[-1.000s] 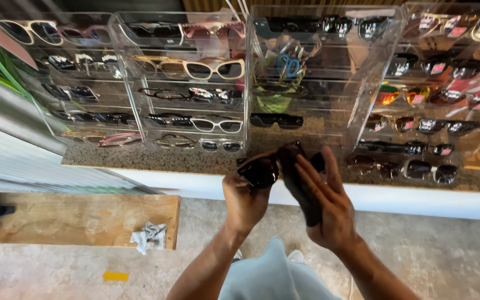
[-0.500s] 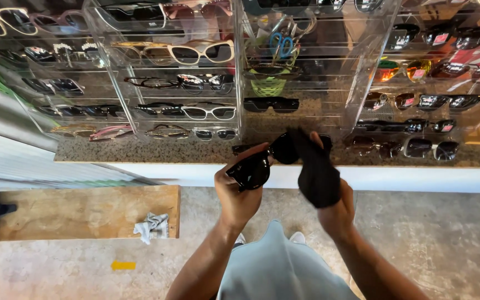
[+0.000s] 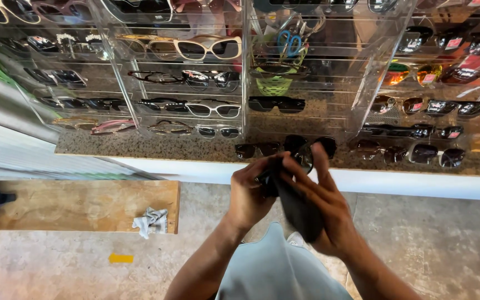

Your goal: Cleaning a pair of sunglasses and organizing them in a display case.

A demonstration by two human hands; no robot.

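- While both hands meet in front of the counter, a pair of dark sunglasses [image 3: 302, 149] is held between them, its round lens showing just above the fingertips.
- The left hand [image 3: 249, 194] is curled closed around the near side of the sunglasses, fingers pinching the frame from below.
- The right hand [image 3: 323, 203] presses a dark cloth [image 3: 298, 208] against the sunglasses, fingers laid long and close together over the fabric; the cloth hangs down across the palm.
- The sunglasses sit at the top of the two hands, touching both, level with the edge of the speckled counter [image 3: 140, 149].
- Behind the hands, clear acrylic display racks [image 3: 245, 83] stand on the counter, their shelves lined with rows of sunglasses.
- A white-framed pair [image 3: 206, 47] rests high in the middle rack; a black pair [image 3: 276, 104] lies lower, just beyond the hands.
- A green mesh item [image 3: 273, 86] and blue-handled scissors [image 3: 291, 41] sit in the central compartment.
- Loose dark pairs [image 3: 256, 149] lie on the counter beside the held sunglasses, close to the left hand.
- To the right, mirrored and tinted pairs [image 3: 418, 72] fill another rack.
- Below left, a wooden board [image 3: 84, 205] lies on the concrete floor [image 3: 434, 244], with a crumpled grey rag [image 3: 151, 220] at its corner.
- A strip of yellow tape [image 3: 120, 258] marks the floor near it.
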